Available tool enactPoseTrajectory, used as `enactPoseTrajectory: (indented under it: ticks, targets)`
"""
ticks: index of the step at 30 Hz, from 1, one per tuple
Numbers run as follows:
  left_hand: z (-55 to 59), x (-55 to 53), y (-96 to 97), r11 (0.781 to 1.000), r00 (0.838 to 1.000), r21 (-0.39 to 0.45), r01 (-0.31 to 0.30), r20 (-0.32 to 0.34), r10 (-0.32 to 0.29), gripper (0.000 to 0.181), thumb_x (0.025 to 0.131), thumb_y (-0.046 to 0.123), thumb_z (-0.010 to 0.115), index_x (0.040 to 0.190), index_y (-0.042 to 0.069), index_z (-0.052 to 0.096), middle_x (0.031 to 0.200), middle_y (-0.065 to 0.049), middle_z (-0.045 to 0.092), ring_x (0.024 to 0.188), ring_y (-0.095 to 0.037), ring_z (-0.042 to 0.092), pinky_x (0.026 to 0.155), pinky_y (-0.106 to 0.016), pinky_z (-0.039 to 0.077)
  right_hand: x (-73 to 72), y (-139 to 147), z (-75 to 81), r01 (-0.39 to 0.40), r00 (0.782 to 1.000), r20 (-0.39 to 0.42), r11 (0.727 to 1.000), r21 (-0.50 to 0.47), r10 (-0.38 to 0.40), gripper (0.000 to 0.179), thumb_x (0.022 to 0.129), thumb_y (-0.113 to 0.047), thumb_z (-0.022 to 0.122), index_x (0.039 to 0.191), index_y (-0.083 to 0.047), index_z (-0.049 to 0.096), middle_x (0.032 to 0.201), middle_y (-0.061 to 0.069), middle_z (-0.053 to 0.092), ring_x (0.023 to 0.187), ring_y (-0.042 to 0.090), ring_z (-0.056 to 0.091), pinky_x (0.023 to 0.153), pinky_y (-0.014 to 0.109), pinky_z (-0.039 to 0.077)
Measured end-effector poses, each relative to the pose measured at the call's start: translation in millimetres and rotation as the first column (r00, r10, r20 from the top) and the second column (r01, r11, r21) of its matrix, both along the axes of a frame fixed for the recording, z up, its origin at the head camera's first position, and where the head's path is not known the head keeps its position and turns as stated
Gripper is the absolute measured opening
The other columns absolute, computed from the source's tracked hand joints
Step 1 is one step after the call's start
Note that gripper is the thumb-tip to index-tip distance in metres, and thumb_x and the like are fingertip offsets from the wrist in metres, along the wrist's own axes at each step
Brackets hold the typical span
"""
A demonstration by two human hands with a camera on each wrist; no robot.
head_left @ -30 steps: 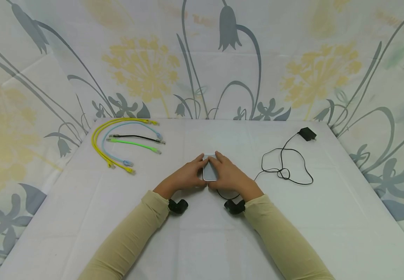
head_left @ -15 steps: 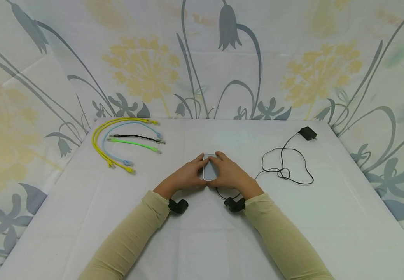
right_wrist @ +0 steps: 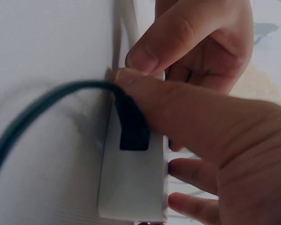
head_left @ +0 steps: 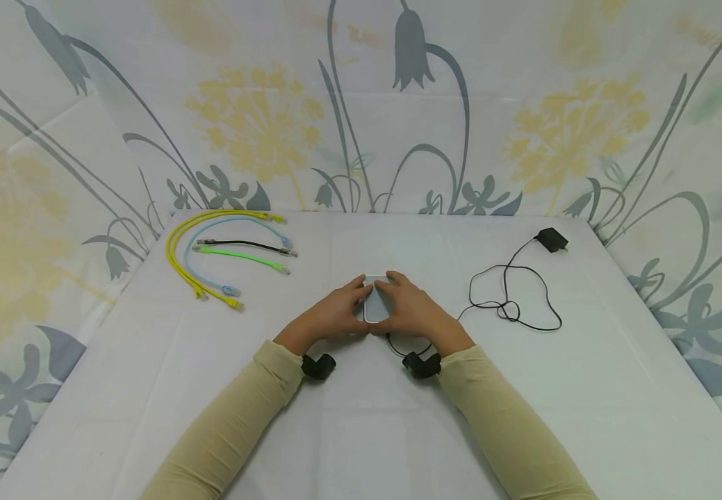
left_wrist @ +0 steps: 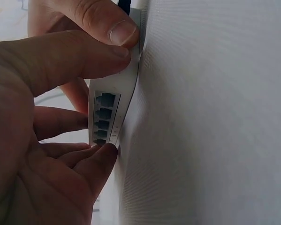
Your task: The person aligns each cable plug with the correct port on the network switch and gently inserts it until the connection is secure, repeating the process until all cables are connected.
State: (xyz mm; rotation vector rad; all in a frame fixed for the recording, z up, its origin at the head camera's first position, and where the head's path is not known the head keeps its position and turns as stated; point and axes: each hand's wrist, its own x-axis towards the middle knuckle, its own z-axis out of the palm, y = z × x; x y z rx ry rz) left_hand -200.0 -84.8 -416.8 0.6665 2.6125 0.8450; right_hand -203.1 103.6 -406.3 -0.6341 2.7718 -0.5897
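A small white network switch with a grey top lies at the table's middle, between both hands. My left hand grips it from the left, thumb at the near end and fingers at the far end. From the right, my right hand holds it the same way, fingers partly over the top. The left wrist view shows a row of several network ports along one side. In the right wrist view, an angled black power plug sits in the opposite side, its cord curving away beneath my right thumb.
Several network cables lie at the left: two yellow cables, one light blue cable, one black cable and one green cable. A black power adapter rests at the back right, its loosely looped cord running toward the right hand.
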Motion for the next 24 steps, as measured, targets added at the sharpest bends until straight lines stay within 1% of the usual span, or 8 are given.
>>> enactPoseTrajectory:
  ticks: [5,11,15,24]
  targets:
    - [1.1,0.1,0.1,1.0,1.0,-0.012,0.002,-0.009,-0.002,0.083,0.086,0.031,0.074,0.152,0.007,0.029,0.163,-0.013,0.013,0.145,-0.032,0.029,0.111,-0.045,0.038,1.9,-0.8,0.7,0.033,0.999,-0.02,0.999,-0.017,-0.033,0.087,0.073,-0.043,0.082,0.145,-0.01,0.045,0.154,0.019,0.028,0.129,0.041,0.047,0.1,0.053,0.047]
    - [1.9,0.4,-0.3,1.0,1.0,-0.026,0.0,-0.016,-0.001,0.081,0.086,0.029,0.073,0.151,0.006,0.031,0.162,-0.013,0.015,0.146,-0.032,0.028,0.112,-0.045,0.037,4.8,-1.8,1.9,0.057,0.997,-0.058,0.998,-0.032,-0.058,0.08,0.072,-0.04,0.084,0.138,-0.01,0.052,0.143,0.02,0.039,0.124,0.039,0.048,0.095,0.051,0.049]
    - [3.2,0.7,-0.4,1.0,1.0,-0.028,-0.004,-0.018,0.003,0.079,0.086,0.028,0.073,0.151,0.006,0.033,0.162,-0.014,0.017,0.145,-0.033,0.029,0.112,-0.045,0.037,6.3,-1.9,3.0,0.067,0.996,-0.051,0.997,-0.037,-0.069,0.078,0.073,-0.039,0.084,0.138,-0.01,0.052,0.142,0.02,0.04,0.122,0.038,0.049,0.095,0.051,0.05]
    - [4.7,0.2,-1.5,0.999,1.0,-0.041,-0.002,-0.002,0.002,0.078,0.087,0.029,0.072,0.151,0.007,0.032,0.162,-0.013,0.016,0.146,-0.033,0.028,0.113,-0.047,0.035,9.0,-3.4,2.7,0.062,0.997,-0.049,0.998,-0.021,-0.063,0.077,0.076,-0.037,0.082,0.14,-0.006,0.051,0.141,0.019,0.041,0.121,0.037,0.051,0.095,0.049,0.05]
